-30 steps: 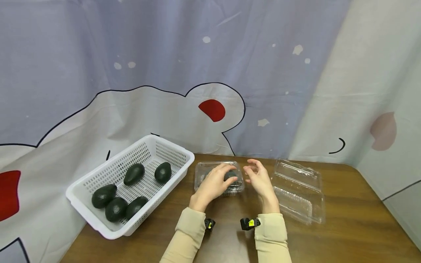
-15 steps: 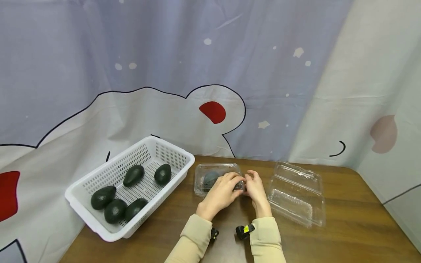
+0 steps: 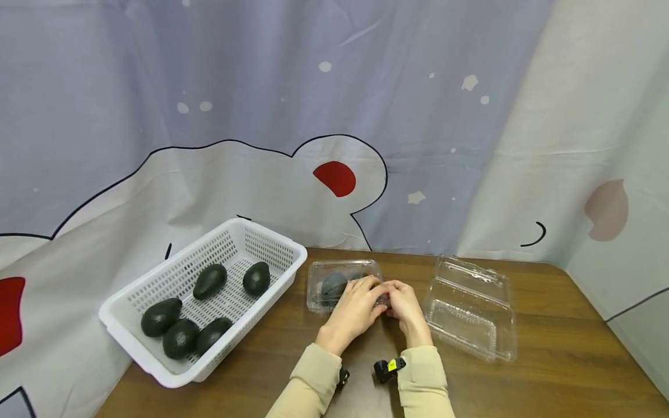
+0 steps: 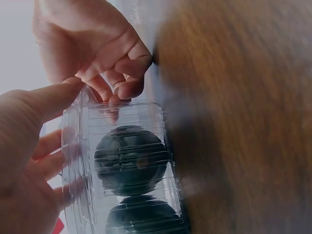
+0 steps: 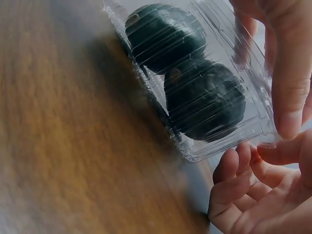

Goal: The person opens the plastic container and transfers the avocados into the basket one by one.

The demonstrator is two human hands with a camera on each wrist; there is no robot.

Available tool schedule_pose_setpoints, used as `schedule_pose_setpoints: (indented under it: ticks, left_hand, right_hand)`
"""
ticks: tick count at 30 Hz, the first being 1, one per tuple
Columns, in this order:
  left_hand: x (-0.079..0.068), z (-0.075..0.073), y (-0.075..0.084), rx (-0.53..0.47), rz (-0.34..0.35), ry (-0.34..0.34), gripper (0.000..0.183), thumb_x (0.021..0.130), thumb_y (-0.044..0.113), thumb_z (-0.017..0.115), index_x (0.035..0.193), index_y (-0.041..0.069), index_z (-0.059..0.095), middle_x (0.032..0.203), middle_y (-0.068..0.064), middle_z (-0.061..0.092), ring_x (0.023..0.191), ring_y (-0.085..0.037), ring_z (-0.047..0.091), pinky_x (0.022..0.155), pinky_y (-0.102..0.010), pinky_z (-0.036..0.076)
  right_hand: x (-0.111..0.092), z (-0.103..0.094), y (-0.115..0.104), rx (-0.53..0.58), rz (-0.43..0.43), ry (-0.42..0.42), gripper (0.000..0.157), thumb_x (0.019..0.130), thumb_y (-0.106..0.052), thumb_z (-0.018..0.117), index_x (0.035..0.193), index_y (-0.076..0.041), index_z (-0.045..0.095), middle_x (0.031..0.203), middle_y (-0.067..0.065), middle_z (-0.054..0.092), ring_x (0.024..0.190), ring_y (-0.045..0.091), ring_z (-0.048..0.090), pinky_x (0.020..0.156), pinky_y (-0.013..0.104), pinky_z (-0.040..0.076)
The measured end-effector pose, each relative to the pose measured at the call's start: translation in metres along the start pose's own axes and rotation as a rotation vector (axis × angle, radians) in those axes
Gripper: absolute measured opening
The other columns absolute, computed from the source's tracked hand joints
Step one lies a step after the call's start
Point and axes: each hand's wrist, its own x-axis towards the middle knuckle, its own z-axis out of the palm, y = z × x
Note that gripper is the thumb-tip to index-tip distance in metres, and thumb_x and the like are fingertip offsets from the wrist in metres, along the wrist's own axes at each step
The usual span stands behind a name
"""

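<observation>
A clear plastic clamshell container (image 3: 317, 290) stands closed on the table, and two avocados (image 4: 130, 158) show through its ribbed wall. Over its right part lies my left hand (image 3: 352, 310), the fingers (image 4: 48, 146) resting across the lid and the thumb reaching the rim at the corner. My right hand (image 3: 409, 307) pinches that same right corner, thumb on top and fingers (image 5: 231, 165) curled below the rim. In the right wrist view both thumbs nearly meet at the corner. In the head view, my hands hide the container's right end.
To the left stands a white perforated basket (image 3: 117, 316) with several avocados (image 3: 210, 281) in it. A second clear clamshell container (image 3: 470, 313) lies opened out to the right of my hands. A patterned curtain (image 3: 261, 191) hangs behind the wooden table (image 3: 564, 337).
My hands were apart above the container; they have come together at its right corner. My left hand moved right and nearer, and my right hand came down onto the rim.
</observation>
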Motion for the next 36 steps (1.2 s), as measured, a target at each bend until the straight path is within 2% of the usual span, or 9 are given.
schedule_pose_setpoints:
  ticks: [3, 7, 12, 17, 21, 25, 30, 36]
  left_hand:
    - [-0.001, -0.001, 0.001, 0.020, -0.002, -0.018, 0.028, 0.088, 0.029, 0.074, 0.115, 0.021, 0.072, 0.121, -0.003, 0.061, 0.120, -0.021, 0.054, 0.102, -0.038, 0.041]
    - [0.000, -0.002, 0.002, 0.037, 0.004, -0.041, 0.015, 0.088, 0.028, 0.073, 0.102, 0.021, 0.075, 0.122, -0.006, 0.062, 0.120, -0.023, 0.055, 0.100, -0.037, 0.044]
    - [0.002, -0.004, 0.003, 0.051, 0.019, -0.019, 0.006, 0.089, 0.023, 0.074, 0.087, 0.018, 0.073, 0.111, -0.002, 0.064, 0.112, -0.022, 0.061, 0.093, -0.033, 0.049]
    - [0.002, -0.006, 0.002, 0.061, 0.030, -0.020, 0.009, 0.090, 0.021, 0.072, 0.093, 0.013, 0.074, 0.112, -0.004, 0.066, 0.120, -0.025, 0.058, 0.097, -0.036, 0.047]
    - [0.000, -0.005, 0.003, 0.089, 0.032, -0.025, 0.012, 0.094, 0.021, 0.068, 0.096, 0.012, 0.075, 0.112, -0.004, 0.067, 0.120, -0.026, 0.058, 0.096, -0.037, 0.048]
    - [-0.002, -0.004, 0.003, 0.123, 0.028, -0.015, 0.013, 0.095, 0.022, 0.066, 0.095, 0.013, 0.075, 0.114, -0.004, 0.067, 0.118, -0.024, 0.059, 0.095, -0.037, 0.048]
    - [-0.003, -0.003, 0.005, 0.153, 0.007, -0.037, 0.015, 0.096, 0.024, 0.063, 0.101, 0.015, 0.074, 0.121, -0.002, 0.066, 0.122, -0.020, 0.057, 0.097, -0.046, 0.044]
    - [-0.004, 0.000, 0.008, 0.166, -0.004, -0.050, 0.010, 0.095, 0.016, 0.064, 0.100, 0.014, 0.073, 0.125, -0.003, 0.064, 0.123, -0.021, 0.055, 0.098, -0.054, 0.043]
  right_hand:
    - [0.000, -0.001, 0.002, 0.005, -0.009, -0.028, 0.022, 0.102, -0.012, 0.044, 0.107, 0.003, 0.059, 0.074, 0.002, 0.058, 0.060, 0.012, 0.055, 0.055, 0.029, 0.045]
    - [-0.001, -0.006, 0.004, -0.015, -0.005, -0.089, 0.021, 0.103, -0.014, 0.045, 0.101, 0.001, 0.059, 0.071, 0.002, 0.059, 0.060, 0.013, 0.056, 0.052, 0.028, 0.044]
    - [-0.004, -0.015, 0.004, -0.043, -0.010, -0.195, 0.019, 0.103, -0.015, 0.046, 0.098, -0.002, 0.059, 0.073, 0.004, 0.060, 0.062, 0.015, 0.058, 0.049, 0.025, 0.041]
    - [-0.007, -0.022, 0.005, -0.053, -0.019, -0.315, 0.016, 0.103, -0.015, 0.047, 0.099, -0.003, 0.058, 0.080, 0.007, 0.061, 0.065, 0.016, 0.060, 0.049, 0.023, 0.043]
    - [-0.010, -0.025, 0.009, -0.054, -0.012, -0.378, 0.013, 0.101, -0.013, 0.049, 0.095, -0.006, 0.058, 0.082, 0.007, 0.062, 0.066, 0.016, 0.061, 0.050, 0.022, 0.043]
    - [-0.010, -0.025, 0.011, -0.062, -0.027, -0.407, 0.013, 0.099, -0.009, 0.047, 0.091, -0.007, 0.057, 0.079, 0.006, 0.059, 0.065, 0.016, 0.061, 0.050, 0.023, 0.043]
    - [-0.012, -0.025, 0.009, -0.099, -0.066, -0.404, 0.016, 0.100, -0.008, 0.044, 0.091, -0.005, 0.057, 0.071, 0.007, 0.058, 0.063, 0.016, 0.058, 0.050, 0.025, 0.043]
    - [-0.017, -0.024, 0.002, -0.178, -0.107, -0.378, 0.019, 0.100, -0.006, 0.042, 0.091, -0.002, 0.059, 0.066, 0.006, 0.054, 0.061, 0.017, 0.056, 0.052, 0.028, 0.045]
